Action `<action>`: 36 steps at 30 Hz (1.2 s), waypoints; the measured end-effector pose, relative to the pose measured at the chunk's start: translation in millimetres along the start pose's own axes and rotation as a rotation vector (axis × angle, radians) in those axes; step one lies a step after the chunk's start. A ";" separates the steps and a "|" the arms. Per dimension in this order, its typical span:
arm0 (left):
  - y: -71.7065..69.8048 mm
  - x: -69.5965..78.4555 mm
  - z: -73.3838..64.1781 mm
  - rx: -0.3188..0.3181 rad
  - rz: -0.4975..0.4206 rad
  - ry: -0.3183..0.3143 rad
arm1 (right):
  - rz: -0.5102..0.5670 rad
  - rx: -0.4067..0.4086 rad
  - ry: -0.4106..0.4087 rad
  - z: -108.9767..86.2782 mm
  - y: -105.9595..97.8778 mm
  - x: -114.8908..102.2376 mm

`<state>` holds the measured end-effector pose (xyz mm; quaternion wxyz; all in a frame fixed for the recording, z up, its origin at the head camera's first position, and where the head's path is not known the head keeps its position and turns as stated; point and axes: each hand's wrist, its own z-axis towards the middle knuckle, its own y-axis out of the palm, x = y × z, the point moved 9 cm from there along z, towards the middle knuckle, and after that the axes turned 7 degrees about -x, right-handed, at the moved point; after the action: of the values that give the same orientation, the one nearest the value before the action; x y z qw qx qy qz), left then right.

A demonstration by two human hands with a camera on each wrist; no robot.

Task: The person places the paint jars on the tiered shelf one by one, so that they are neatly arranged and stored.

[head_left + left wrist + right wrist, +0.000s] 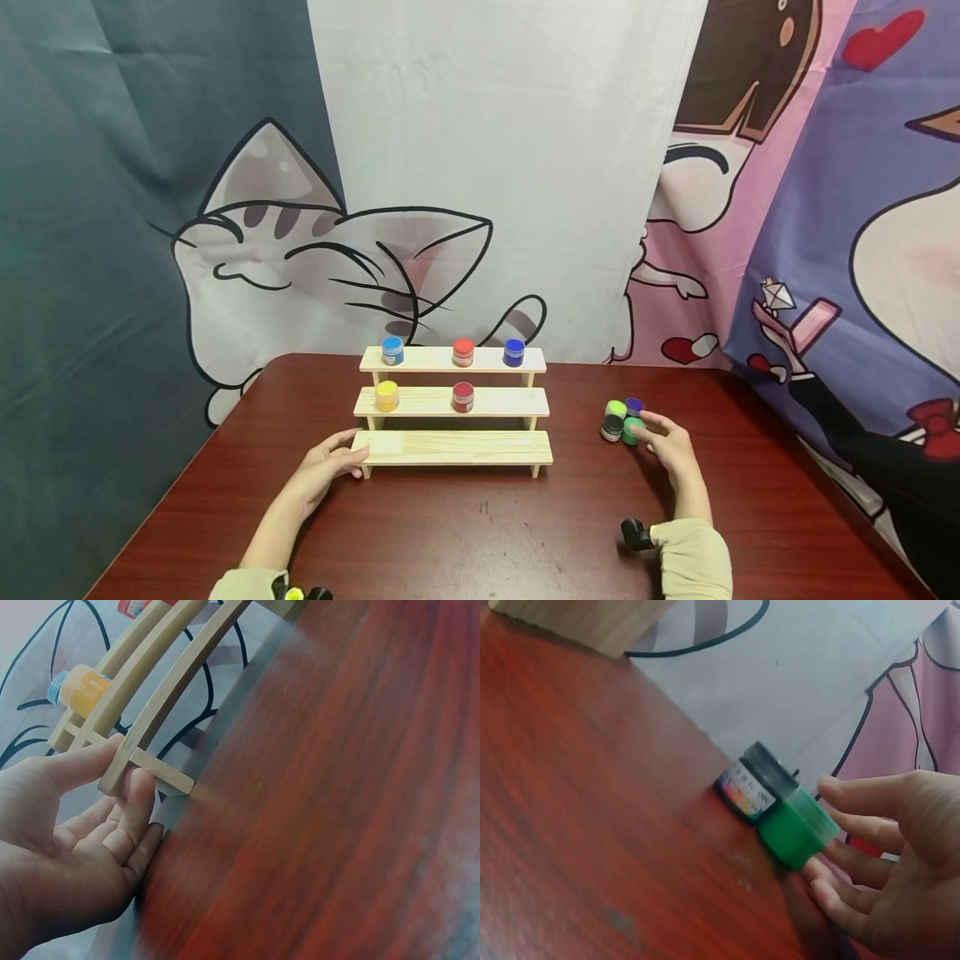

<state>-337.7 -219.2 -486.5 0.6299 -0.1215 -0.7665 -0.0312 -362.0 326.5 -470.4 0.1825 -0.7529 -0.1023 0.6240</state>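
A three-step wooden display rack (pixel 453 447) stands on the table. My left hand (pixel 325 471) pinches the left end of its lowest step, thumb on top and fingers beneath, as the left wrist view (pixel 97 825) shows. To the right of the rack, several small paint jars stand close together: a green jar (pixel 632 432), a black jar (pixel 612 428), a yellow-green jar (pixel 616 408) and a dark blue jar (pixel 634 405). My right hand (pixel 670 446) is at the green jar, thumb and fingers spread beside it; in the right wrist view it hides the dark blue jar.
On the rack's top step are a light blue jar (pixel 392 350), a red jar (pixel 462 352) and a blue jar (pixel 513 352). The middle step bears a yellow jar (pixel 387 396) and a dark red jar (pixel 462 397). A printed curtain (pixel 495 167) hangs behind the brown table (pixel 480 542).
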 end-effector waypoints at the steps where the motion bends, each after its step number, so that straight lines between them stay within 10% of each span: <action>1: 0.1 0.0 0.0 -0.001 0.000 -0.001 | -0.014 -0.015 0.001 0.6 1.1 1.5; 30: -0.4 -1.3 0.4 0.008 0.006 0.004 | 0.007 0.087 -0.017 -0.9 -2.3 11.0; 36: -0.1 0.2 -0.8 0.006 0.005 0.003 | 0.042 0.229 -0.028 -5.4 -11.9 6.8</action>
<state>-336.9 -219.4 -486.1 0.6314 -0.1214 -0.7654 -0.0274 -354.5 339.1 -470.9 0.2529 -0.7201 -0.0171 0.6459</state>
